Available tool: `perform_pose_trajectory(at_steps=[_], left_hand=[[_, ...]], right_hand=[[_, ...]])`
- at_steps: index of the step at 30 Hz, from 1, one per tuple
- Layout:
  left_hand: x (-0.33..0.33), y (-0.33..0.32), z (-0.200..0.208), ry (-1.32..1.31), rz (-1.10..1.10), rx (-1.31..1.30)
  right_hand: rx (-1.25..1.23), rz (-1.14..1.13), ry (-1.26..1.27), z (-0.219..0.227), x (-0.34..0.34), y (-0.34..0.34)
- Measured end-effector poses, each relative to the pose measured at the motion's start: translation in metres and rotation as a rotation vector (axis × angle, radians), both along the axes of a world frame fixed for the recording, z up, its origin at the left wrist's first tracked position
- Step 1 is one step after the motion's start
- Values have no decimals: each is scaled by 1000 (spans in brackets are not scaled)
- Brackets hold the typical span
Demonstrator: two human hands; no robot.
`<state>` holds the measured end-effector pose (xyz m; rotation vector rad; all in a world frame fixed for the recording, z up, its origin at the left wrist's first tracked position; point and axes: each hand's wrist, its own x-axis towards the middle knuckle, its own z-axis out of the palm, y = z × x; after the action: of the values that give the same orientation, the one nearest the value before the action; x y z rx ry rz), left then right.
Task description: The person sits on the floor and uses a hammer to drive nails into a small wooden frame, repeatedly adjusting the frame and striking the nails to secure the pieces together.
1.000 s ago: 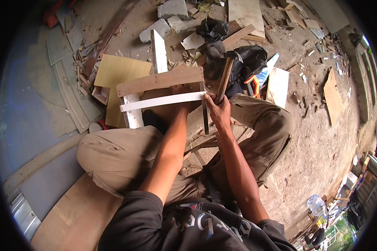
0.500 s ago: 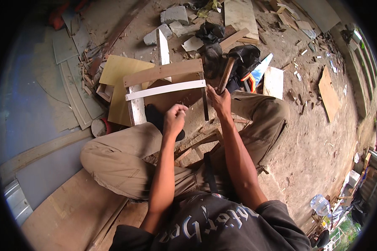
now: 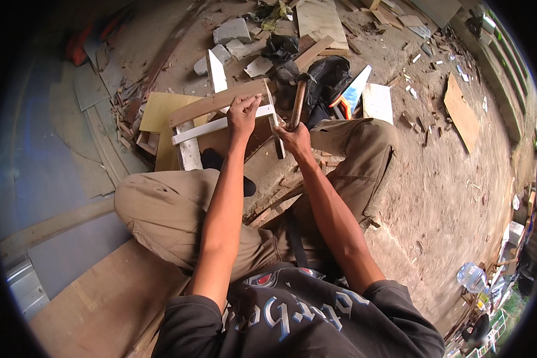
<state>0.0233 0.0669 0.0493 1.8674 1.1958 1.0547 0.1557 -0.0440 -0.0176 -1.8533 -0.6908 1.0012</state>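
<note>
A small wooden frame stands before me, with a brown wooden strip [image 3: 212,107] across its top and a white strip [image 3: 204,129] just below. My left hand [image 3: 243,114] is at the right end of these strips, fingertips pinched together above the brown one. Whatever the pinch holds is too small to make out. My right hand [image 3: 296,138] wraps round the wooden handle of a hammer [image 3: 299,104], which points upward. Its head merges with dark plastic behind. The right fingers are beside the frame's narrow right-hand upright [image 3: 278,145], perhaps touching it.
Behind the frame lie a yellowish board [image 3: 161,110], a white-faced wood piece [image 3: 216,73], concrete chunks [image 3: 231,31] and a black plastic bag [image 3: 329,74]. Wood scraps and a thin brown board [image 3: 461,113] are on the ground at right. My bent legs [image 3: 167,197] flank the work.
My left hand has moved up and right, from below the white strip to the frame's right end. The right hand and hammer have shifted slightly left, with the view shifting too.
</note>
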Motion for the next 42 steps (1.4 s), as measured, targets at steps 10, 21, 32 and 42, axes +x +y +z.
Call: perform_pose_trajectory(at_steps=[10,21,32,42], left_hand=[[9,-8,-31,-255,-9,-154],[11,-10,-40,-241,24,-131],[17,-12,-31,-42,-44,95],[15,-13,-37,3,-44,220]], right_hand=[[28,-19,-84,16,-4,-4],[21,-18,-114,15,-8,-3],[53,-18,-103,-2,-1,-2],[347,131,-351,127,-1,-52]])
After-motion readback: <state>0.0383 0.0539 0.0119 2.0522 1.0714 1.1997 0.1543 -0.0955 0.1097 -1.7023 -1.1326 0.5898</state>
